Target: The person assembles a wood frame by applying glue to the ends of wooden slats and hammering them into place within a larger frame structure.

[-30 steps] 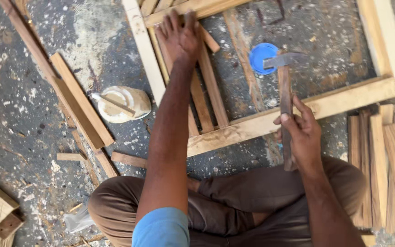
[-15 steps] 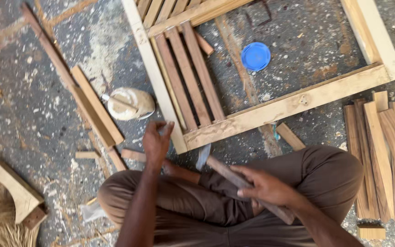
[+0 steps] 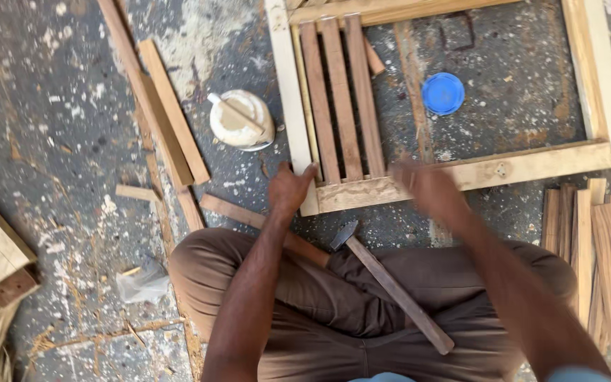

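Observation:
I sit cross-legged on a paint-spattered floor before a pale wooden frame point(image 3: 503, 168) with three brown slats point(image 3: 341, 99) set in its left part. My left hand point(image 3: 288, 189) rests at the frame's lower left corner, thumb and fingers apart on the wood. My right hand point(image 3: 426, 187) is blurred with motion, just over the frame's bottom rail, with nothing visible in it. A hammer point(image 3: 390, 283) with a wooden handle lies across my lap, its metal head near the rail.
A white glue pot point(image 3: 242, 120) with a stick stands left of the frame. A blue lid point(image 3: 443, 93) lies inside the frame. Spare slats point(image 3: 592, 255) are stacked at right, long strips point(image 3: 164, 120) at left, and an offcut point(image 3: 242, 216) by my knee.
The hammer has left my right hand and now lies on my lap. Both hands have moved up to the frame's bottom rail. The view has shifted so the frame sits lower.

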